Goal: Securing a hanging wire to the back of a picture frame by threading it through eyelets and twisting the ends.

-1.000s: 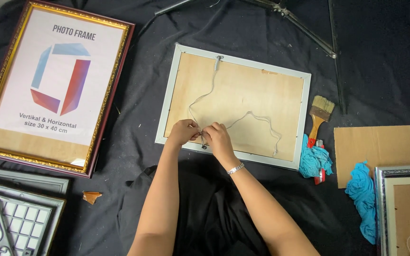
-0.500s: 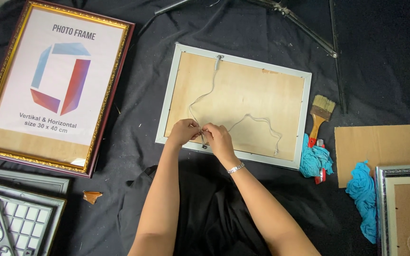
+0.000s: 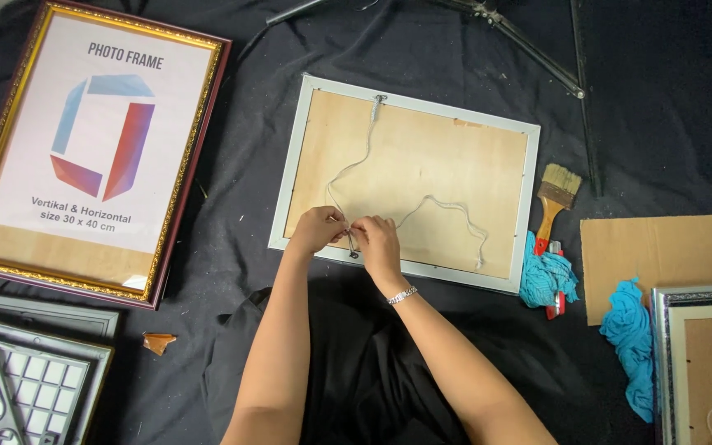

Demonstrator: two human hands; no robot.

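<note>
Both hands, left hand (image 3: pixel 316 229) and right hand (image 3: pixel 375 239), are pinched on the white cord (image 3: pixel 356 161) at the silver frame's (image 3: pixel 529 181) bottom hanger (image 3: pixel 353 250), looks mid-knot, probably needs cinching next.

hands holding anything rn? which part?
Both hands, left hand and right hand, pinch the thin white hanging cord with their fingers at its end by the small metal hanger on the lower rail of the face-down white-framed picture frame.

A black cloth (image 3: pixel 422 58) bears everything. Under the hands (image 3: pixel 348 233) lies a white frame (image 3: pixel 529 206), face down; a gold frame (image 3: pixel 199 165) to their left; brush (image 3: pixel 555 202), blue rags (image 3: pixel 547 276) and cardboard (image 3: pixel 653 255) right.
</note>
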